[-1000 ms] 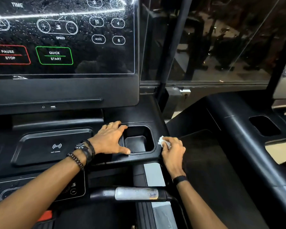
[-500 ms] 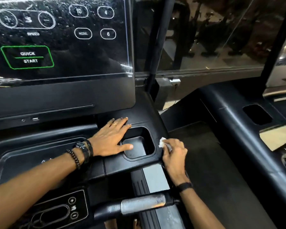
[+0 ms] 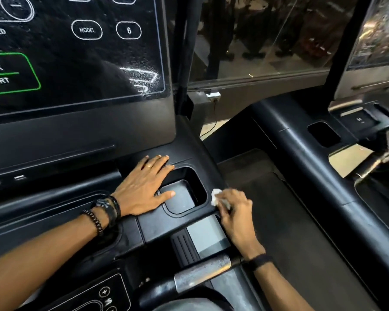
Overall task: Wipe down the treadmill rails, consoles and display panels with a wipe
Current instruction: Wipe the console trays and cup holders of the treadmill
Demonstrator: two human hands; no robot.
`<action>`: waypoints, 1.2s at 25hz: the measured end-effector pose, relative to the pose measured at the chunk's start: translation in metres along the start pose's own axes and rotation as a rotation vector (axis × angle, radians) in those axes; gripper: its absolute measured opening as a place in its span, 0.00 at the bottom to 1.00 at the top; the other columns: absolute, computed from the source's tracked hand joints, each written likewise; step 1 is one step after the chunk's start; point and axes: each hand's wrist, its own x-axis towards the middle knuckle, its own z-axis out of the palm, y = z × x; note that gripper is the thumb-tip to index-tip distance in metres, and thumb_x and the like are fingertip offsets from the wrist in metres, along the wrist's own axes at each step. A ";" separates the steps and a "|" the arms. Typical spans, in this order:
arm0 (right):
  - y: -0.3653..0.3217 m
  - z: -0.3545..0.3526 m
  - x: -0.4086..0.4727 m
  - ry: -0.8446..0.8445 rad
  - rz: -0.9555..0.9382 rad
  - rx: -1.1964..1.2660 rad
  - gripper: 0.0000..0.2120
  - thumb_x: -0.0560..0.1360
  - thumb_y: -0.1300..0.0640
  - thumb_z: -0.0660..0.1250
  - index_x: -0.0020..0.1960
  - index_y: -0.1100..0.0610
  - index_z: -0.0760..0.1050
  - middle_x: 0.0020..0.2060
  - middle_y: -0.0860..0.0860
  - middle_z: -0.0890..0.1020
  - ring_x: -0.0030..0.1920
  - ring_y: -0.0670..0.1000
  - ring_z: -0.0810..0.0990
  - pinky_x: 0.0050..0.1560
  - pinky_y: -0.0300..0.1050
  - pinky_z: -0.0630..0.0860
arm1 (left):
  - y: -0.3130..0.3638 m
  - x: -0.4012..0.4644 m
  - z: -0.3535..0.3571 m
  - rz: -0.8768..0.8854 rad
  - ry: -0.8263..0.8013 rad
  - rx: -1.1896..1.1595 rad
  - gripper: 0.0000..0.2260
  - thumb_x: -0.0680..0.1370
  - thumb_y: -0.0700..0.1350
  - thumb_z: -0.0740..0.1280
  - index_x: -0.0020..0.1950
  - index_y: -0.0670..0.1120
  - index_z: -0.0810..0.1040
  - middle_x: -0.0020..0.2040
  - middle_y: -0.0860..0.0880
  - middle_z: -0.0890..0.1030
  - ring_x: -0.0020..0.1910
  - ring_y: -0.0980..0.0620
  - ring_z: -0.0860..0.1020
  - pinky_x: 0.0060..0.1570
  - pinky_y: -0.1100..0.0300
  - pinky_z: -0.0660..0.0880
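— Where's our wipe (image 3: 216, 195)?
— Pinched in our right hand (image 3: 235, 217), still at the cup holder's (image 3: 182, 194) three o'clock edge.
— And our left hand (image 3: 144, 187)?
— Still flat, fingers straight, at its nine o'clock; the display panel (image 3: 76, 52) has slid left.

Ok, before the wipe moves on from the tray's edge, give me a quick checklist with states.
1. Wipe in the right hand: ok, pinched.
2. Wipe touching the console edge beside the cup tray: ok.
3. Left hand flat, holding nothing: ok.
4. Left thumb clear of the tray recess: not ok, it reaches over it.
5. Display panel free of streaks: not ok, smears at lower right.
6. Wipe damp: cannot tell.
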 end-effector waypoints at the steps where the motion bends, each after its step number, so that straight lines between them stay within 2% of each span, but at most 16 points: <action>1: 0.008 -0.009 -0.014 0.004 -0.020 0.013 0.08 0.74 0.63 0.72 0.49 0.51 0.83 0.49 0.42 0.82 0.51 0.44 0.77 0.51 0.45 0.67 | 0.001 0.000 0.000 0.001 0.006 0.002 0.35 0.79 0.68 0.52 0.78 0.46 0.64 0.80 0.42 0.61 0.78 0.42 0.60 0.79 0.44 0.53; 3: 0.024 -0.024 -0.025 0.034 0.094 0.101 0.08 0.74 0.63 0.74 0.47 0.50 0.84 0.48 0.40 0.83 0.50 0.41 0.79 0.53 0.44 0.71 | 0.002 0.001 -0.001 -0.008 0.005 -0.001 0.35 0.79 0.68 0.52 0.78 0.46 0.64 0.80 0.43 0.61 0.78 0.43 0.60 0.79 0.44 0.53; 5: 0.035 -0.024 -0.005 0.048 0.286 0.222 0.07 0.74 0.65 0.74 0.44 0.53 0.84 0.43 0.45 0.85 0.44 0.37 0.81 0.48 0.40 0.75 | 0.002 0.001 -0.002 -0.015 0.000 0.007 0.35 0.78 0.68 0.52 0.77 0.46 0.65 0.79 0.43 0.63 0.77 0.43 0.62 0.78 0.44 0.55; 6: 0.036 -0.019 0.010 0.042 0.339 0.257 0.06 0.75 0.65 0.73 0.44 0.56 0.84 0.42 0.48 0.86 0.41 0.33 0.81 0.45 0.35 0.75 | 0.003 0.001 -0.002 -0.016 0.003 0.021 0.34 0.78 0.67 0.53 0.76 0.46 0.66 0.78 0.43 0.64 0.76 0.42 0.64 0.77 0.44 0.57; 7: 0.031 -0.014 0.024 0.023 0.342 0.275 0.05 0.75 0.66 0.73 0.44 0.58 0.83 0.42 0.51 0.86 0.40 0.31 0.80 0.44 0.29 0.73 | 0.004 0.002 -0.002 -0.016 0.006 0.036 0.34 0.78 0.67 0.54 0.75 0.46 0.67 0.77 0.42 0.66 0.75 0.42 0.65 0.75 0.43 0.60; 9: 0.018 -0.004 0.038 -0.006 0.236 0.263 0.05 0.75 0.67 0.73 0.44 0.58 0.83 0.45 0.52 0.86 0.45 0.35 0.82 0.48 0.26 0.72 | 0.005 0.005 -0.005 -0.017 -0.006 0.053 0.33 0.77 0.67 0.55 0.73 0.46 0.69 0.75 0.43 0.68 0.72 0.42 0.68 0.72 0.44 0.64; 12: 0.025 -0.014 0.012 -0.050 0.059 0.211 0.06 0.74 0.66 0.74 0.46 0.55 0.84 0.48 0.46 0.85 0.52 0.42 0.81 0.56 0.32 0.73 | 0.008 0.008 -0.006 -0.037 0.009 0.070 0.32 0.76 0.68 0.57 0.71 0.47 0.70 0.72 0.44 0.70 0.68 0.43 0.70 0.66 0.47 0.67; 13: 0.035 -0.023 0.001 -0.049 0.090 0.221 0.06 0.74 0.65 0.75 0.46 0.54 0.85 0.47 0.45 0.85 0.51 0.42 0.81 0.55 0.32 0.74 | 0.009 0.009 -0.005 -0.040 0.023 0.079 0.32 0.76 0.67 0.57 0.70 0.46 0.71 0.71 0.44 0.70 0.67 0.44 0.71 0.64 0.47 0.68; 16: 0.067 -0.031 0.007 -0.071 0.315 0.269 0.06 0.75 0.61 0.75 0.42 0.51 0.85 0.39 0.42 0.86 0.41 0.42 0.83 0.45 0.38 0.77 | 0.012 0.014 -0.004 -0.047 0.045 0.098 0.31 0.75 0.67 0.59 0.67 0.46 0.72 0.69 0.44 0.71 0.63 0.43 0.72 0.61 0.47 0.68; 19: 0.061 -0.012 0.042 -0.091 0.306 0.323 0.07 0.76 0.62 0.74 0.41 0.52 0.85 0.38 0.43 0.86 0.40 0.36 0.81 0.46 0.35 0.74 | 0.015 0.022 -0.005 -0.052 0.043 0.119 0.30 0.75 0.68 0.58 0.65 0.46 0.72 0.66 0.44 0.71 0.60 0.42 0.73 0.58 0.45 0.67; 21: 0.043 -0.011 0.047 -0.094 0.195 0.390 0.07 0.74 0.66 0.74 0.41 0.56 0.84 0.43 0.45 0.85 0.46 0.37 0.82 0.49 0.30 0.73 | 0.017 0.026 -0.005 -0.051 0.041 0.106 0.30 0.74 0.68 0.58 0.65 0.46 0.72 0.65 0.45 0.71 0.61 0.42 0.72 0.60 0.43 0.67; 24: 0.058 -0.029 0.013 -0.115 0.049 0.391 0.07 0.73 0.67 0.75 0.45 0.56 0.85 0.47 0.44 0.86 0.52 0.41 0.83 0.55 0.30 0.74 | 0.018 0.025 -0.005 -0.056 0.053 0.064 0.30 0.75 0.67 0.58 0.66 0.47 0.72 0.66 0.46 0.70 0.64 0.44 0.71 0.63 0.41 0.67; 28: 0.091 -0.026 0.019 -0.116 0.246 0.434 0.03 0.74 0.58 0.76 0.42 0.54 0.85 0.42 0.46 0.86 0.43 0.43 0.84 0.48 0.46 0.79 | 0.015 0.029 -0.003 0.004 -0.002 0.021 0.31 0.75 0.66 0.58 0.71 0.46 0.69 0.73 0.45 0.66 0.73 0.43 0.66 0.71 0.39 0.62; 30: 0.078 -0.015 0.037 -0.108 0.241 0.455 0.03 0.74 0.60 0.76 0.42 0.55 0.85 0.42 0.47 0.86 0.43 0.42 0.83 0.49 0.46 0.79 | 0.014 0.034 -0.001 0.063 -0.050 0.022 0.34 0.76 0.66 0.57 0.75 0.46 0.65 0.78 0.45 0.61 0.78 0.43 0.60 0.76 0.40 0.57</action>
